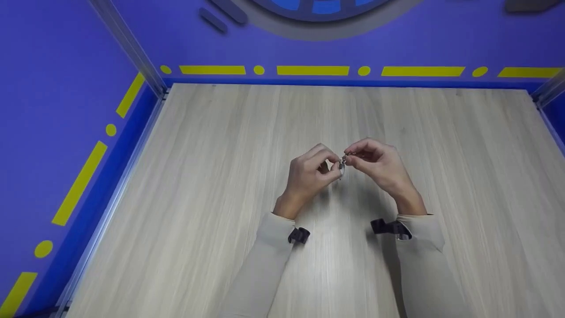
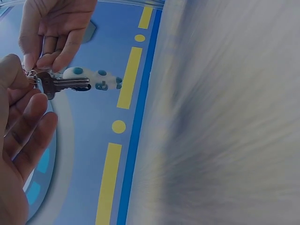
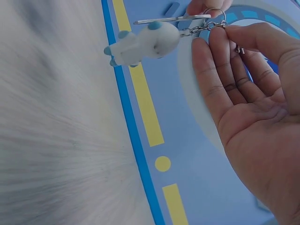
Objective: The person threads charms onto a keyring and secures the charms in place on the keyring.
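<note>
Both hands meet above the table, working on a bunch of keys with a metal key ring (image 3: 222,15). My left hand (image 1: 310,171) pinches the ring beside the key heads. From its fingertips, keys (image 2: 61,84) stick out, seen edge-on as a thin key (image 3: 171,19) in the right wrist view. My right hand (image 1: 383,167) pinches the end of a short metal chain (image 3: 204,28) at the ring between thumb and forefinger, its other fingers loosely extended. On the chain hangs a small white figurine (image 3: 157,41) with blue-green spots, close beside the keys.
The pale wood table (image 1: 212,176) spreads out beneath the hands. Blue-violet panels (image 1: 212,51) with yellow markings border its back and left side. Black straps (image 1: 299,235) circle the wrists over light sleeves (image 1: 260,265).
</note>
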Available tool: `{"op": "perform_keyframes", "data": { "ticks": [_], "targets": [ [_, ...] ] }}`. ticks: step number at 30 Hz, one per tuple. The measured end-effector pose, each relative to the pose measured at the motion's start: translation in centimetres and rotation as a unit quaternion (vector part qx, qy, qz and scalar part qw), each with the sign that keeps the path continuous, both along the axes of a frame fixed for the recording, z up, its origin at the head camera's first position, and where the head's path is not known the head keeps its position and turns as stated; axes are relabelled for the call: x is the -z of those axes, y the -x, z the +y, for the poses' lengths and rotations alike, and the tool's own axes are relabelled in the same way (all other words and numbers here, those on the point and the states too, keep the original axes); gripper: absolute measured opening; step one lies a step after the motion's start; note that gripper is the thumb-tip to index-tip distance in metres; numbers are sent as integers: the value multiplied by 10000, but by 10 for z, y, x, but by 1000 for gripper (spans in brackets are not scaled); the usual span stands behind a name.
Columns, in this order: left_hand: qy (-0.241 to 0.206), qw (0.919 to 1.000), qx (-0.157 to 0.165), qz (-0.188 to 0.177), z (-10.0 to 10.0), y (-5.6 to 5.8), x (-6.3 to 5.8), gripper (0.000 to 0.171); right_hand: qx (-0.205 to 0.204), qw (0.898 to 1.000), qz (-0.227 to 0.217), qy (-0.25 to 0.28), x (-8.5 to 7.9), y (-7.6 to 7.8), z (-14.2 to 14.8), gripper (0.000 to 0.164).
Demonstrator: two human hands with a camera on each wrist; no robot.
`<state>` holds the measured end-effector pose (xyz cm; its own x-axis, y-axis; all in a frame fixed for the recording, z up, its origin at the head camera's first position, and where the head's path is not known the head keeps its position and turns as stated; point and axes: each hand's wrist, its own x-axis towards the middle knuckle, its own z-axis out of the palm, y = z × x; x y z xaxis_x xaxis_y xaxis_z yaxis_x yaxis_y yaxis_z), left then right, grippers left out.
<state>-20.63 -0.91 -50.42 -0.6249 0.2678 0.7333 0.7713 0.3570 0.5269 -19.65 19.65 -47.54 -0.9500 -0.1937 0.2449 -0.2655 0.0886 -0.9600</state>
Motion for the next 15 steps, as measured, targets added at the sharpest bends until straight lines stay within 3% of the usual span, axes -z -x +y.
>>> {"op": "perform_keyframes", "data": {
  "ticks": [7, 15],
  "targets": [
    [58, 9998, 175, -86, -2, 0, -3, 12, -56, 9999, 76, -124, -2, 0, 0, 13],
    [256, 9964, 717, -382, -9, 2, -8, 12, -120, 9982, 180, -556, -6, -3, 0, 10]
  ]
}}
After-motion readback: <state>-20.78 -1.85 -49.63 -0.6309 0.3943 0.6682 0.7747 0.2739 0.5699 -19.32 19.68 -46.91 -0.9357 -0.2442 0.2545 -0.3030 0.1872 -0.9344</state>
